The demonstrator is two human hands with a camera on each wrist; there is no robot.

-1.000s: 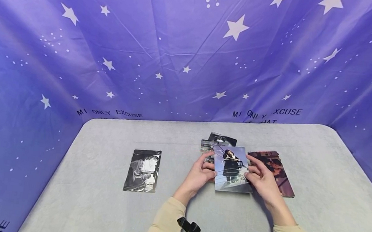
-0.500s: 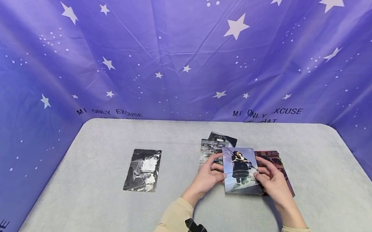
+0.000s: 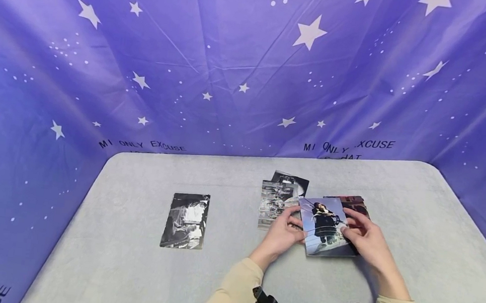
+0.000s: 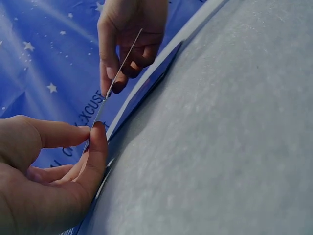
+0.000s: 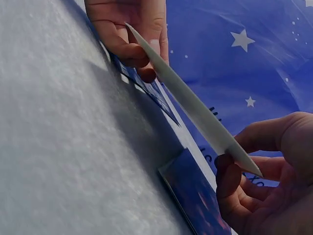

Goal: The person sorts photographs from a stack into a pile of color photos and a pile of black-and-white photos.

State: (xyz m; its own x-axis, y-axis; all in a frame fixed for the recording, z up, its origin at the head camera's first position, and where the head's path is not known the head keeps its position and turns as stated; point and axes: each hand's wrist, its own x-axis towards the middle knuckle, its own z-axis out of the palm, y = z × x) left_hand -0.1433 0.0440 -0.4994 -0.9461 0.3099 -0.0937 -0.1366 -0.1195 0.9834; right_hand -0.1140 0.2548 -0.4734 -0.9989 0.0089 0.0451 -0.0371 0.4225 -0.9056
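Both hands hold a photo print [image 3: 328, 229] with a blue sky and a dark-clothed figure, raised over the table. My left hand [image 3: 282, 233] pinches its left edge between thumb and fingers; my right hand [image 3: 369, 246] pinches the right edge. Edge-on in the right wrist view, the photo print [image 5: 195, 110] hangs tilted, apart from the tabletop. Behind and partly hidden by it lie reddish-brown photos [image 3: 356, 204]. Left of it, near my left fingers, lies a black-and-white photo [image 3: 277, 200], overlapping a darker photo [image 3: 292, 181].
Farther left on the grey table [image 3: 121, 267] lies a single black-and-white photo [image 3: 185, 221]. A purple star-printed curtain [image 3: 235, 60] stands around the back and sides of the table. Black wrist cameras [image 3: 266, 301] sit on both sleeves.
Both hands have moved to the right with the photo print. It now covers more of the reddish-brown photos and uncovers more of the black-and-white one behind.
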